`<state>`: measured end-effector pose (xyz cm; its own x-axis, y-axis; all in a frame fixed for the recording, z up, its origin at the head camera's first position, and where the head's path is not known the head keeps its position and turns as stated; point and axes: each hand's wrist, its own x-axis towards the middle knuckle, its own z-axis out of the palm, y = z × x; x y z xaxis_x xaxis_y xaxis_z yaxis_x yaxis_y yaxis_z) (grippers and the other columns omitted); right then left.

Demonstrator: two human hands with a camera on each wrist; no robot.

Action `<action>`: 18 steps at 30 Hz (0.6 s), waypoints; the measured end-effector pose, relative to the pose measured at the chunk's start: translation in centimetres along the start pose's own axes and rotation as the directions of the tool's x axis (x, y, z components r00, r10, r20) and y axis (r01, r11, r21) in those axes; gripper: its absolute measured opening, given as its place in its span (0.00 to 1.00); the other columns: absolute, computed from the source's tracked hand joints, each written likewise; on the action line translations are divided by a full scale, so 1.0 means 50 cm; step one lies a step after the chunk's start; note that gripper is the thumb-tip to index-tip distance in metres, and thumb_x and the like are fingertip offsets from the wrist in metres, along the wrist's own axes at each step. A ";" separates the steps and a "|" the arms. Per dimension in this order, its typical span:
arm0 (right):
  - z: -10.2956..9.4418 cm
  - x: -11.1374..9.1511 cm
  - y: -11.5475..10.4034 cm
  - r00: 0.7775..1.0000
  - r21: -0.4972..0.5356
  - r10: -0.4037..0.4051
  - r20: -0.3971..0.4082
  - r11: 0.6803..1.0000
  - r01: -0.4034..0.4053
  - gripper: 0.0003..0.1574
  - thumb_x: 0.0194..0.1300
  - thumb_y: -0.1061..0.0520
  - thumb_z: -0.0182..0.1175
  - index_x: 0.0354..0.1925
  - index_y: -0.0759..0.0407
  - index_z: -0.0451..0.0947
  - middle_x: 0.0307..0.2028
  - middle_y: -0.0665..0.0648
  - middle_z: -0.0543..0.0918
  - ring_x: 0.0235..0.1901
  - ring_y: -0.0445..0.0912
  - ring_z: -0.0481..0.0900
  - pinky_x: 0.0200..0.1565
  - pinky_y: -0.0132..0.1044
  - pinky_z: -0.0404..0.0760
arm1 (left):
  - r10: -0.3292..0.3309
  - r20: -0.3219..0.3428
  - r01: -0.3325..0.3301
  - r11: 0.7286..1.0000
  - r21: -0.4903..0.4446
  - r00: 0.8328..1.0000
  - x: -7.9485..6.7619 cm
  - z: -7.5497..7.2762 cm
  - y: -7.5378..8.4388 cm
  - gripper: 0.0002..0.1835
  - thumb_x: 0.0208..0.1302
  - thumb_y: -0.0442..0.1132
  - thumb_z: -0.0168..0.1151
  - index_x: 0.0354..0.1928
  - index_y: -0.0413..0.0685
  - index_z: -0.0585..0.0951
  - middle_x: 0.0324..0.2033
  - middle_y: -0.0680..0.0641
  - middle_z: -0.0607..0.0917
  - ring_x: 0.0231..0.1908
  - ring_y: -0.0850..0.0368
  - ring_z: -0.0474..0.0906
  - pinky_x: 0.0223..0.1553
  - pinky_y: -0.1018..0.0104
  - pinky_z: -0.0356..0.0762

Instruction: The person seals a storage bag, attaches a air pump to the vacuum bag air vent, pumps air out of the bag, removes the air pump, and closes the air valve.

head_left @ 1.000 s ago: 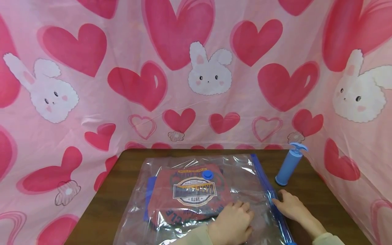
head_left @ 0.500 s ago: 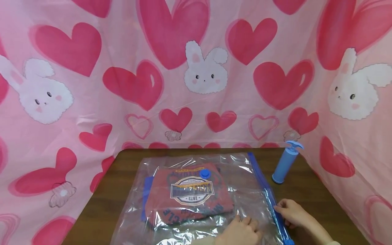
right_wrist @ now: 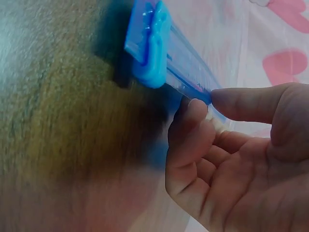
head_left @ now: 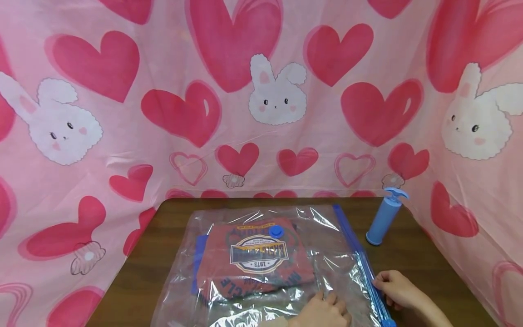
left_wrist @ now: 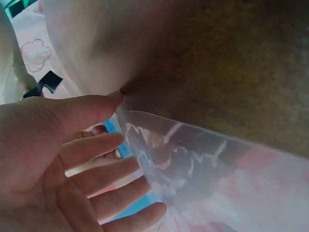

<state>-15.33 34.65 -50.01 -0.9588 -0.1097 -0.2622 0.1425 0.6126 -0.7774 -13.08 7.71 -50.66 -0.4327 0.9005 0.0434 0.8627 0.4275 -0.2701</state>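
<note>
On the table lies a clear plastic vacuum storage bag (head_left: pixel 323 227) holding a folded red printed garment (head_left: pixel 216 268). A round blue valve (head_left: pixel 276 231) sits on the bag above the print. Along its right side runs a blue zip strip (head_left: pixel 348 234). My right hand (head_left: pixel 396 289) pinches this strip between thumb and forefinger, close to the blue slider (right_wrist: pixel 152 53) seen in the right wrist view. My left hand (head_left: pixel 323 312) rests on the bag's clear film below the garment. In the left wrist view its fingers (left_wrist: pixel 116 171) are spread and fairly straight against the film.
A blue hand pump (head_left: pixel 384 222) stands upright on the brown wooden table (head_left: pixel 139 272), right of the bag. Pink cloth (head_left: pixel 278 150) with hearts and rabbits hangs behind and on both sides.
My right hand has moved along the zip strip toward the near end and now pinches it. The left hand has shifted slightly nearer and to the right on the film.
</note>
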 end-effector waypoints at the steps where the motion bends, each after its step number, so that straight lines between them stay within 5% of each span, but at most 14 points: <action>1: -0.001 0.001 0.001 1.000 0.000 0.009 0.003 1.000 -0.009 0.13 0.76 0.60 0.56 0.32 0.60 0.79 0.17 0.51 0.72 0.18 0.44 0.71 0.20 0.33 0.72 | 0.002 0.001 -0.002 1.000 0.004 1.000 -0.001 0.000 -0.001 0.18 0.77 0.66 0.52 0.53 0.77 0.87 0.48 0.67 0.83 0.50 0.68 0.74 0.43 0.72 0.74; 12: 0.004 -0.017 0.014 0.999 0.027 0.008 0.052 1.000 -0.009 0.13 0.77 0.58 0.56 0.32 0.58 0.79 0.16 0.50 0.71 0.15 0.42 0.70 0.19 0.31 0.70 | 0.027 -0.028 -0.028 0.999 -0.022 0.999 -0.018 0.016 -0.007 0.17 0.75 0.65 0.55 0.54 0.75 0.87 0.50 0.65 0.85 0.52 0.68 0.77 0.43 0.74 0.74; 18: 0.009 -0.023 0.010 1.000 0.013 0.001 0.030 1.000 -0.002 0.11 0.76 0.58 0.57 0.34 0.58 0.80 0.15 0.50 0.70 0.14 0.41 0.70 0.17 0.31 0.71 | 0.065 -0.138 -0.054 0.995 0.081 0.988 -0.034 0.027 -0.012 0.14 0.74 0.64 0.57 0.51 0.76 0.88 0.45 0.67 0.85 0.48 0.71 0.75 0.40 0.76 0.68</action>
<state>-14.06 34.73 -50.36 -0.9507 -0.1324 -0.2804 0.1474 0.6027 -0.7842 -13.19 5.81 -51.89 -0.3356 0.9287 0.1577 0.8607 0.3704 -0.3494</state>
